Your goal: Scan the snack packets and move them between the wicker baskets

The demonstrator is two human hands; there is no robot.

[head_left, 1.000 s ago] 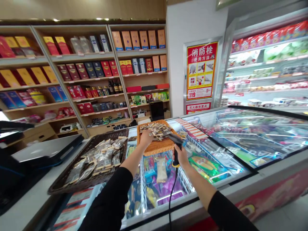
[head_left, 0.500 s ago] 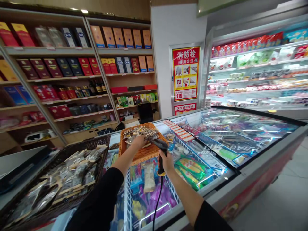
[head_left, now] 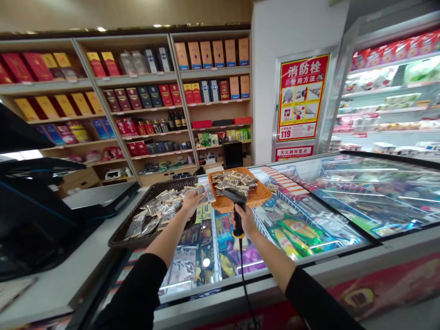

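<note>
On top of the glass lid of a chest freezer (head_left: 343,215), 2 baskets of small snack packets stand side by side: a dark wicker basket (head_left: 137,229) to the left, partly on the grey bench (head_left: 68,275), and a lighter orange basket (head_left: 256,197) just beyond it to the right. The left hand (head_left: 192,201) is raised between them with a clear packet (head_left: 205,195) pinched in its fingers, so this grip is closed on the packet. The packet is held flat and turned up, over the near edge of the dark basket, probably so that its printed face can be read.

The right hand (head_left: 245,220) is wrapped firmly round the handle of a black barcode scanner (head_left: 235,201), whose head points forward and slightly left toward the packet and the orange basket's near rim. Its cable (head_left: 242,275) hangs down from the handle across the freezer lid toward the person. Both forearms wear black sleeves.

The packet sits close beside the scanner's head, though not touching it, which suits a reading at short range. Under the glass lie coloured frozen goods in wire dividers. At the far left stands a dark till screen (head_left: 30,192), and behind are wooden shelves (head_left: 147,110) of boxed goods and a red fire notice (head_left: 299,98) on the wall.
</note>
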